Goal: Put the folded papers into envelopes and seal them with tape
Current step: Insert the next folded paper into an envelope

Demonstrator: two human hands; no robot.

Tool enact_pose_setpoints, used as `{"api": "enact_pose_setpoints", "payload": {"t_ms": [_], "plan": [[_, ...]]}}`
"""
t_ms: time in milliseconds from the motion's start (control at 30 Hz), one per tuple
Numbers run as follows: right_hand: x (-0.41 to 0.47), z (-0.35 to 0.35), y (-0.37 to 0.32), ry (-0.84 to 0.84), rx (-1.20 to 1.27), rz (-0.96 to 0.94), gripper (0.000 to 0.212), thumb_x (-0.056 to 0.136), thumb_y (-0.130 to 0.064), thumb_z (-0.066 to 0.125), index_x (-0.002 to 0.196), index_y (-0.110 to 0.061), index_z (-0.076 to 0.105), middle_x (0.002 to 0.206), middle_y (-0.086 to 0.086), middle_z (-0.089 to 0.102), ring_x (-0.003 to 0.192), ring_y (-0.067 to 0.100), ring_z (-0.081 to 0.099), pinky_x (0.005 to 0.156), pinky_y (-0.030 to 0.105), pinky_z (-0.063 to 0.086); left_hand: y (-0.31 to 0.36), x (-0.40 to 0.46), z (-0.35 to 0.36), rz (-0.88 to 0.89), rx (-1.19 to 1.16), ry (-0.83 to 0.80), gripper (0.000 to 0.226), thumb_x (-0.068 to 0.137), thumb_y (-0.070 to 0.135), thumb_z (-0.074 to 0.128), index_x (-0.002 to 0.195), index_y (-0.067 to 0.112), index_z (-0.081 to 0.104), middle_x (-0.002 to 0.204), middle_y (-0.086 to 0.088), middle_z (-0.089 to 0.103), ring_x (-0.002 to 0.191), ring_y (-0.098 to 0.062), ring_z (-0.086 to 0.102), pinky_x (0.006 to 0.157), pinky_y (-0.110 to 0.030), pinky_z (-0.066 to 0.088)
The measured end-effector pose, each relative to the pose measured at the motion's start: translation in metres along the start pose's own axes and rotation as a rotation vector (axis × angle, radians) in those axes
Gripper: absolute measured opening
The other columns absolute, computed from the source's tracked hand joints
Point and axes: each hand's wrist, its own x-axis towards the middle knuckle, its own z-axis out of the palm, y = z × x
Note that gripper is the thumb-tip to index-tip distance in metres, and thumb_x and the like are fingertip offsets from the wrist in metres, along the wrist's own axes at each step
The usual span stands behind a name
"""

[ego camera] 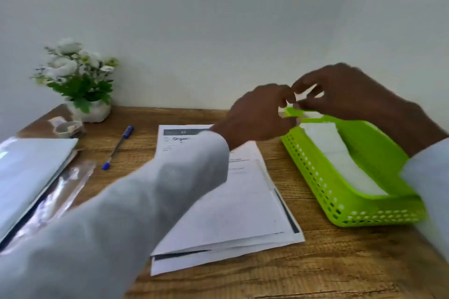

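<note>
My left hand point(260, 114) and my right hand point(340, 92) are raised above the far end of a green plastic basket point(315, 177). Their fingertips meet, and both pinch a small pale strip of tape point(297, 105), which is blurred. A white envelope point(335, 153) lies flat inside the basket. A stack of folded printed papers point(230, 206) lies on the wooden desk in front of me, partly under my left sleeve. A tape roll point(66, 127) sits far left, near the plant.
A potted white-flower plant point(77, 80) stands at the back left against the wall. A blue pen point(117, 147) lies left of the papers. A glossy white folder point(29, 172) and a clear plastic sleeve point(60, 192) lie at the left edge.
</note>
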Motion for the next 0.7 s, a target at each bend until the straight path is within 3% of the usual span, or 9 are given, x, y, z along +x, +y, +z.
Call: {"api": "enact_pose_setpoints", "payload": {"t_ms": [67, 133, 267, 367, 467, 533, 600, 700], "plan": [[0.0, 0.001, -0.026, 0.159, 0.084, -0.026, 0.02, 0.077, -0.045, 0.076, 0.093, -0.034, 0.073, 0.087, -0.017, 0.072, 0.078, 0.005, 0.07, 0.079, 0.029, 0.049, -0.024, -0.01, -0.033, -0.024, 0.079, -0.057, 0.03, 0.079, 0.042, 0.073, 0.104, 0.026, 0.067, 0.105, 0.008, 0.067, 0.093, -0.011, 0.062, 0.078, -0.027, 0.051], [0.004, 0.019, -0.058, 0.207, 0.213, -0.049, 0.019, 0.077, -0.048, 0.075, 0.087, -0.031, 0.074, 0.076, -0.017, 0.071, 0.073, 0.005, 0.068, 0.075, 0.028, 0.049, -0.054, -0.031, -0.063, -0.098, 0.245, -0.099, 0.031, 0.08, 0.049, 0.071, 0.1, 0.025, 0.069, 0.101, 0.009, 0.068, 0.088, -0.011, 0.063, 0.067, -0.019, 0.044], [0.003, 0.081, -0.092, -0.013, 0.189, 0.026, 0.033, 0.079, -0.055, 0.072, 0.087, -0.023, 0.073, 0.086, -0.003, 0.074, 0.084, 0.019, 0.067, 0.074, 0.03, 0.05, -0.113, -0.097, -0.095, -0.37, 0.476, -0.23, 0.051, 0.076, 0.07, 0.061, 0.1, 0.025, 0.066, 0.105, 0.001, 0.069, 0.084, -0.015, 0.06, 0.068, -0.027, 0.043], [-0.006, 0.123, -0.089, -0.183, 0.063, 0.12, 0.055, 0.081, -0.066, 0.064, 0.106, -0.017, 0.067, 0.11, 0.007, 0.071, 0.099, 0.026, 0.065, 0.08, 0.032, 0.05, -0.137, -0.141, -0.098, -0.581, 0.429, -0.354, 0.058, 0.071, 0.08, 0.053, 0.088, 0.026, 0.062, 0.095, 0.004, 0.069, 0.078, -0.013, 0.062, 0.064, -0.028, 0.046], [-0.009, 0.142, -0.082, -0.188, -0.042, 0.198, 0.072, 0.079, -0.077, 0.054, 0.114, -0.015, 0.061, 0.122, 0.012, 0.066, 0.108, 0.032, 0.062, 0.085, 0.038, 0.051, -0.143, -0.157, -0.093, -0.601, 0.358, -0.367, 0.063, 0.074, 0.077, 0.053, 0.081, 0.015, 0.064, 0.079, -0.002, 0.065, 0.075, -0.019, 0.062, 0.061, -0.03, 0.041], [-0.008, 0.147, -0.082, -0.201, -0.05, 0.262, 0.082, 0.075, -0.083, 0.051, 0.122, -0.016, 0.057, 0.128, 0.011, 0.064, 0.112, 0.033, 0.062, 0.084, 0.037, 0.05, -0.14, -0.16, -0.088, -0.579, 0.196, -0.332, 0.054, 0.077, 0.069, 0.06, 0.092, 0.018, 0.07, 0.091, 0.003, 0.07, 0.083, -0.015, 0.063, 0.066, -0.028, 0.045], [-0.008, 0.15, -0.085, -0.199, 0.016, 0.298, 0.088, 0.072, -0.084, 0.054, 0.13, -0.017, 0.055, 0.134, 0.009, 0.062, 0.118, 0.032, 0.06, 0.087, 0.038, 0.048, -0.136, -0.161, -0.083, -0.626, -0.043, -0.264, 0.057, 0.076, 0.062, 0.067, 0.114, 0.019, 0.068, 0.114, 0.006, 0.068, 0.102, -0.016, 0.063, 0.083, -0.033, 0.051], [-0.009, 0.152, -0.084, -0.149, 0.279, 0.301, 0.072, 0.074, -0.071, 0.068, 0.128, -0.023, 0.06, 0.132, 0.002, 0.064, 0.115, 0.026, 0.063, 0.084, 0.033, 0.046, -0.131, -0.159, -0.075, -0.74, -0.287, -0.128, 0.07, 0.074, 0.052, 0.076, 0.132, 0.017, 0.056, 0.121, 0.004, 0.059, 0.112, -0.015, 0.055, 0.088, -0.028, 0.044]]}}
